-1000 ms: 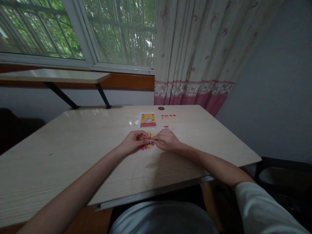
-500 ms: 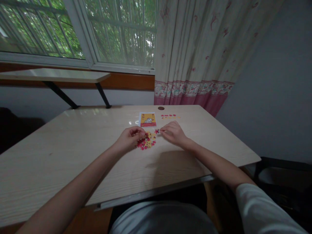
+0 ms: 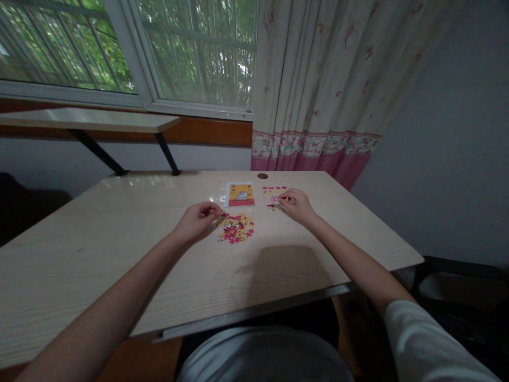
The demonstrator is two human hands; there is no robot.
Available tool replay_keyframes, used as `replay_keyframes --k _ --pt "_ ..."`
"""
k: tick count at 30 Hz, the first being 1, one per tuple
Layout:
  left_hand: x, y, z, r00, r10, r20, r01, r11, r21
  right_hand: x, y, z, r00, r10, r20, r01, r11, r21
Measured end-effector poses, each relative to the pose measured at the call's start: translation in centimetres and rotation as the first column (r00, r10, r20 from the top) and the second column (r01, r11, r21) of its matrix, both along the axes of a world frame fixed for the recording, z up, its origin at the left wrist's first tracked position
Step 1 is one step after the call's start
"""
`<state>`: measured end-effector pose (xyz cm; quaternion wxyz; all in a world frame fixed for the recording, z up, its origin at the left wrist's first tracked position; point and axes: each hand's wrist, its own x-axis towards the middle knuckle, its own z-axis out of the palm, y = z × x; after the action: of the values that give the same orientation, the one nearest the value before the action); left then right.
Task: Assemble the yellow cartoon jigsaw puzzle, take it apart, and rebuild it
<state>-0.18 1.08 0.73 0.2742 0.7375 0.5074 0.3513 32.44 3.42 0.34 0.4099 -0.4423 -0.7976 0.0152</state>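
Note:
A heap of small red and yellow puzzle pieces [image 3: 234, 228] lies on the pale wooden table [image 3: 119, 249]. My left hand [image 3: 196, 221] rests at the heap's left edge, fingers curled in a pinch on a piece I cannot make out clearly. My right hand [image 3: 296, 204] reaches farther out to the right, fingertips pinched on a small piece beside a little cluster of pieces [image 3: 273, 203]. A short row of joined red pieces [image 3: 274, 188] lies beyond it. A yellow and red picture card [image 3: 240, 194] sits behind the heap.
A round cable hole [image 3: 262, 175] is near the table's far edge. A narrow shelf on black brackets [image 3: 91, 121] hangs under the window. A flowered curtain [image 3: 318, 85] falls behind the table's right corner. The grey wall stands close on the right.
My hands were pinched together over the heap. They have parted: the right hand carried a piece out to the right rear cluster, and the left hand drew back to the heap's left edge.

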Motion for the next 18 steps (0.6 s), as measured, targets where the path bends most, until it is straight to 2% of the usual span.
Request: replay_keyframes --k 5,8,13,18 --pt "-0.1 0.0 0.0 1.0 -0.013 -0.001 0.013 1.0 0.008 2.3 2.4 -2.1 0.992 -0.123 -0.024 0.113 0.963 -0.246" --pt "-0.1 -0.1 0.0 1.0 -0.014 -0.007 0.015 1.0 0.003 2.9 3.1 -2.9 0.99 -0.139 -0.012 0.126 0.93 -0.345" --pt "-0.1 -0.2 0.1 1.0 -0.006 -0.006 0.006 1.0 0.003 3.3 3.3 -2.8 0.993 -0.119 -0.005 0.108 0.924 -0.367" --pt "-0.2 0.0 -0.5 1.0 0.018 0.013 -0.019 0.999 0.029 4.7 3.8 -2.7 0.992 -0.123 0.007 0.115 0.9 -0.421"
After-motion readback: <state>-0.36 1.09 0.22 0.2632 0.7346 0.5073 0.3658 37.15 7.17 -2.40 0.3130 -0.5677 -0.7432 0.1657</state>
